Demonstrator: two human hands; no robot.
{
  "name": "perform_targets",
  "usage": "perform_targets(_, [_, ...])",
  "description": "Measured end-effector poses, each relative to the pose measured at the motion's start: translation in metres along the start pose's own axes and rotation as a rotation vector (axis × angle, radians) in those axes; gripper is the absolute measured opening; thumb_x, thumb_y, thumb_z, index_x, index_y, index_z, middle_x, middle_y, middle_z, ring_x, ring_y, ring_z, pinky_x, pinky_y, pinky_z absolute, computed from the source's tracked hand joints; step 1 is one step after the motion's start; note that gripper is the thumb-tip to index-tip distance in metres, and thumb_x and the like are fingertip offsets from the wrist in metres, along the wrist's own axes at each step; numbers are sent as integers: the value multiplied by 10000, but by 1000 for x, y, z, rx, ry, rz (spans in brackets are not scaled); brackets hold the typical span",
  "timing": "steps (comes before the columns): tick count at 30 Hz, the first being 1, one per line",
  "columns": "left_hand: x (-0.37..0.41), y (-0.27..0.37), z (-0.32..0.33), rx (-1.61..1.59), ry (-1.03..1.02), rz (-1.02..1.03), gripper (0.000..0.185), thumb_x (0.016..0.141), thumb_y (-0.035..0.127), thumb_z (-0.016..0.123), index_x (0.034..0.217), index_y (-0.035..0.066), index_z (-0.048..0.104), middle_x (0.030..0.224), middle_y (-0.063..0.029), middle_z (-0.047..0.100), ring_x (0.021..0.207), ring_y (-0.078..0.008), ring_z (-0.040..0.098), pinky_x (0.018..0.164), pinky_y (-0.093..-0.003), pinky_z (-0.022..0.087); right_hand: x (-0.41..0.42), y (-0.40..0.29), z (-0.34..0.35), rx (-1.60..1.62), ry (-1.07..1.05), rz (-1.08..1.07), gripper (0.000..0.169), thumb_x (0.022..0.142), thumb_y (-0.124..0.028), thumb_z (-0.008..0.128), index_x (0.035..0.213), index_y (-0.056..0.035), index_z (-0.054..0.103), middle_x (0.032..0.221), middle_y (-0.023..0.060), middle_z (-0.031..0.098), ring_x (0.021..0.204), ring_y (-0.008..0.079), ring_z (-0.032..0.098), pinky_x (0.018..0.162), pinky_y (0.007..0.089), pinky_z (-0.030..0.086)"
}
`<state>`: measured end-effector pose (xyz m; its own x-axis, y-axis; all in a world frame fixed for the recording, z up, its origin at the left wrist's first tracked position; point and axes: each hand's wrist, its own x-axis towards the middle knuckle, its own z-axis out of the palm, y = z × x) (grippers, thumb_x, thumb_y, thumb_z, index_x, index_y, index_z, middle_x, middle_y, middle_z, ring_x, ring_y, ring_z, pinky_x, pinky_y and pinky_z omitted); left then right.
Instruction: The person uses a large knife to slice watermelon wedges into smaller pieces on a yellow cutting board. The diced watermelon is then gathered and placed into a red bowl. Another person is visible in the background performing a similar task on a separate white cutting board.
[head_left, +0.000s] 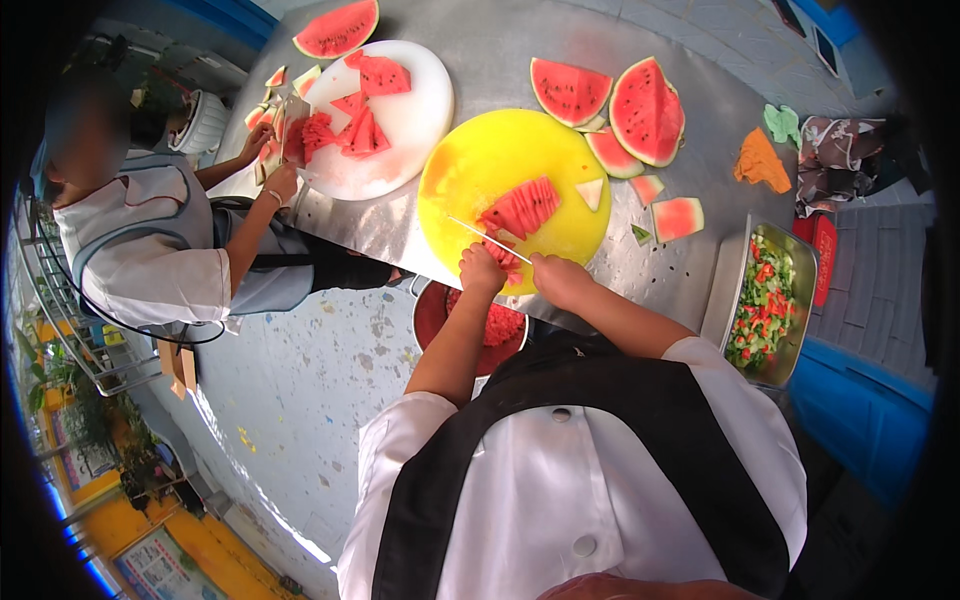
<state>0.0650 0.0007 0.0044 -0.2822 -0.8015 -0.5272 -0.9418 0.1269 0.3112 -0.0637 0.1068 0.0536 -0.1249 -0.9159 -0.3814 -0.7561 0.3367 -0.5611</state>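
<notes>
A round yellow cutting board (450, 172) lies on the steel table before me. My right hand (561, 280) grips a knife (487, 238), its thin blade edge pointing left across the board. Just below the blade, my left hand (482, 268) rests with bent fingers on small cut watermelon pieces (507, 259). Beyond the knife lies a sliced watermelon chunk (525, 206), its slices still side by side. A pale rind triangle (590, 194) sits at the board's right. Below the table edge, a metal pot (517, 330) holds chopped watermelon.
At the left, a co-worker (165, 240) cuts watermelon on a white board (420, 112). Large watermelon wedges (647, 112) and rind pieces (677, 220) lie at the back right. A steel pan (808, 300) of chopped vegetables and an orange cloth (761, 161) are on the right.
</notes>
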Motion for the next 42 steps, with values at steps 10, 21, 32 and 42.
perform_targets(10, [-3,-37,16,-154,42,228,666,684,274,731,1106,-77,354,1088,-293,462,1036,-425,467,901,-460,394,-20,-16,-4,26,14,-5,199,867,-149,395,972,-8,490,858,251,606,829,404,609,712,489,484])
perform_targets(21, [-7,-36,29,-188,64,220,667,767,236,669,1215,-58,271,1170,-316,391,1059,-468,431,920,-495,373,-8,-27,-4,26,40,-62,257,877,-236,487,984,-3,493,854,233,613,799,401,606,676,492,477])
perform_targets(32, [-24,-54,17,-418,411,446,527,724,156,743,1099,-20,418,1106,-218,430,1021,-359,468,868,-384,424,-11,-22,0,12,52,-112,251,883,-232,463,971,0,495,819,220,617,778,397,611,677,493,483])
perform_targets(42, [-29,-57,22,-526,437,532,276,756,4,660,988,21,512,979,-146,501,891,-302,537,764,-341,486,-5,-29,-2,-37,49,-144,283,910,-281,435,935,-8,506,819,218,618,768,393,612,669,488,482])
